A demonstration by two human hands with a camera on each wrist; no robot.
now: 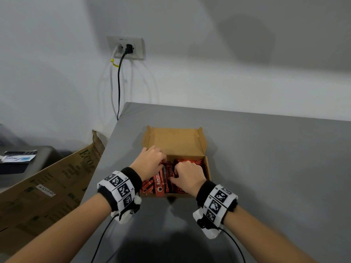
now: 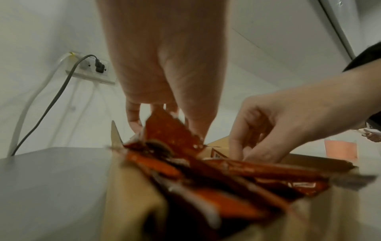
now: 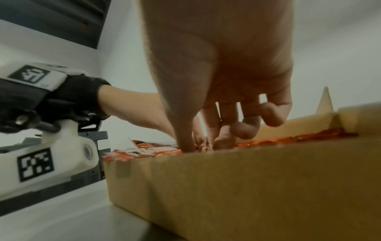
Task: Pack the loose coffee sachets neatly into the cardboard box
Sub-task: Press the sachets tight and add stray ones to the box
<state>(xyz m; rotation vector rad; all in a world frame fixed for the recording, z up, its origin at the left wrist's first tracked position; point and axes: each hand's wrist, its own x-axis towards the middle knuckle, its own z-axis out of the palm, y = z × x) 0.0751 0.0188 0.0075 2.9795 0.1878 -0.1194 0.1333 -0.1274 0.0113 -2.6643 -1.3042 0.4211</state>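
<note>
Both hands are down in the cardboard box at six o'clock on the table: the left hand pinches a light, crinkly, slippery coffee sachet by its edge, the right hand curls onto the jumbled sachets.
</note>
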